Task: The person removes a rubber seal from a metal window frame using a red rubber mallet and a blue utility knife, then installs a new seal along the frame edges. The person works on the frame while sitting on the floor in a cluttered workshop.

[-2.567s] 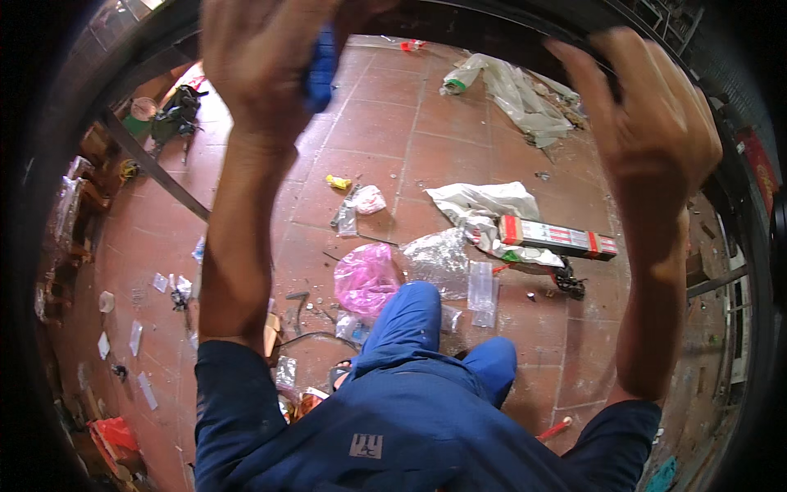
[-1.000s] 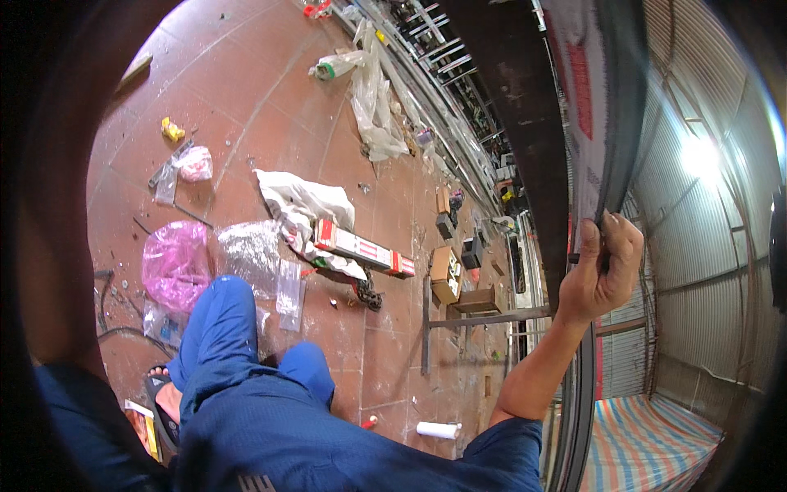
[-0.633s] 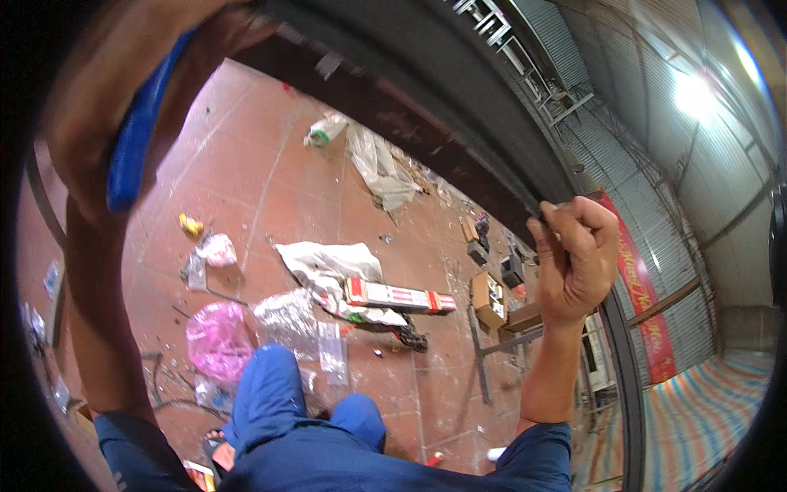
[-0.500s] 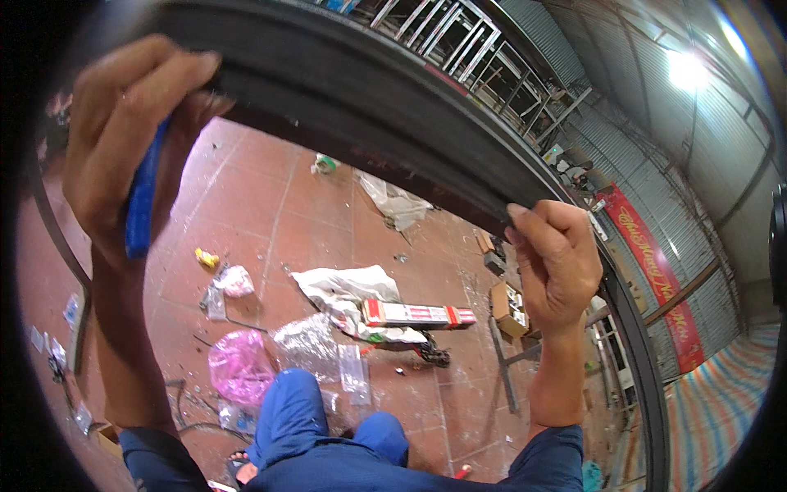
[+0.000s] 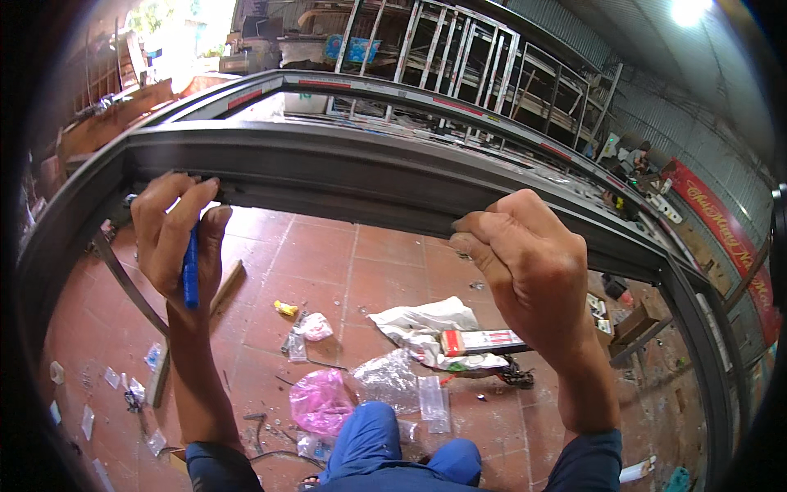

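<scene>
A dark grey metal frame (image 5: 328, 160) with a grooved inner face spans the view in front of me. Near its left corner, my left hand (image 5: 164, 238) is closed round a slim blue pen-like tool (image 5: 191, 275), its fingertips at the groove. The tool's upper end is hidden by the fingers. Further along the same bar, my right hand (image 5: 537, 271) pinches at the lower edge with thumb and fingers. Whatever lies between those fingertips is too small and dark to make out.
A second frame (image 5: 426, 100) lies behind the first. On the tiled floor below are a pink plastic bag (image 5: 320, 402), clear wrapping (image 5: 389, 381), a white sack (image 5: 434, 316) and a long white-and-red box (image 5: 484, 342). Metal racks (image 5: 459, 49) stand at the back.
My view has swung so the frame sits lower and more level, its left corner now showing. My right hand is nearer my left along the bar. The blue tool remains in my left hand.
</scene>
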Demonstrator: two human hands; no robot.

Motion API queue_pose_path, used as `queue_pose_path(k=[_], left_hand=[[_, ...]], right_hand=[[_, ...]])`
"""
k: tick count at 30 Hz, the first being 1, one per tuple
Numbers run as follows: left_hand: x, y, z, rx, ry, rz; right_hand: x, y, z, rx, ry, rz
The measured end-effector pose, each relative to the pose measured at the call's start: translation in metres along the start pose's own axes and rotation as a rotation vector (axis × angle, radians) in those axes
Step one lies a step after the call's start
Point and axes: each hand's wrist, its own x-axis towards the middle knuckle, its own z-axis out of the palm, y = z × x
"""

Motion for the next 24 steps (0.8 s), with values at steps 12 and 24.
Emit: queue_pose_path(k=[12, 24], left_hand=[[0.001, 0.008, 0.002, 0.009, 0.010, -0.049], [0.006, 0.025, -0.007, 0.045, -0.037, -0.203]], right_hand=[[0.004, 0.003, -0.016, 0.216, -0.079, 0.149], [-0.093, 0.082, -0.060, -0.209, 0.159, 0.100]])
